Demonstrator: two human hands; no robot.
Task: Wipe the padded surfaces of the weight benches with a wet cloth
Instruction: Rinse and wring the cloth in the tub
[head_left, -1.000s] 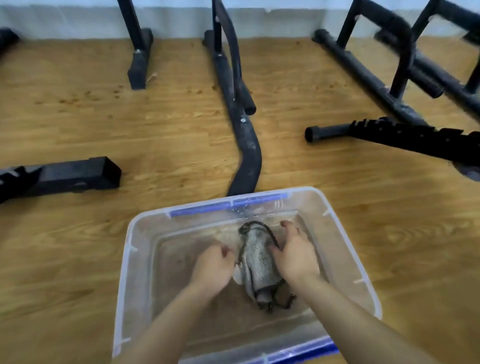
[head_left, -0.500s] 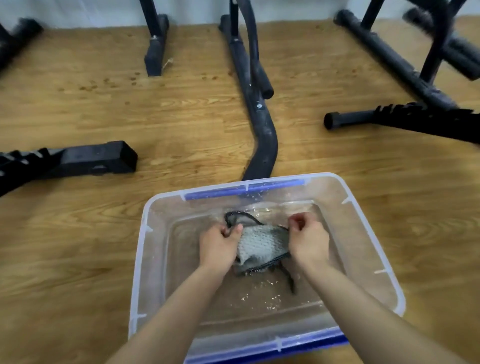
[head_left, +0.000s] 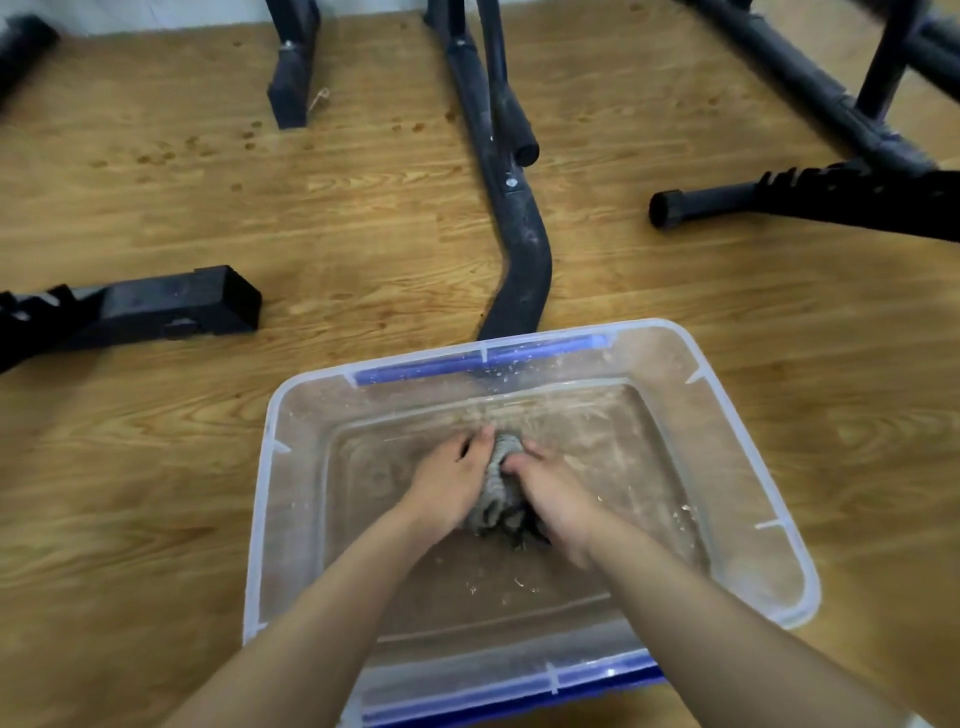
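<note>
A grey cloth (head_left: 500, 491) with dark edging is bunched into a wad in shallow water inside a clear plastic tub (head_left: 748, 519) with blue handles. My left hand (head_left: 451, 480) presses against the cloth's left side and my right hand (head_left: 551, 499) against its right side, both squeezing it. Most of the cloth is hidden between my hands. No padded bench surface shows in this view.
The tub sits on a wooden floor. Black bench frames surround it: a curved tube (head_left: 519, 249) just beyond the tub, a square foot (head_left: 182, 306) at left, a round-capped bar (head_left: 727, 200) at right, more legs at the back.
The cloth was stretched between my hands above the water; now my hands have come together and pushed it down into the tub, bunched. The camera has moved closer.
</note>
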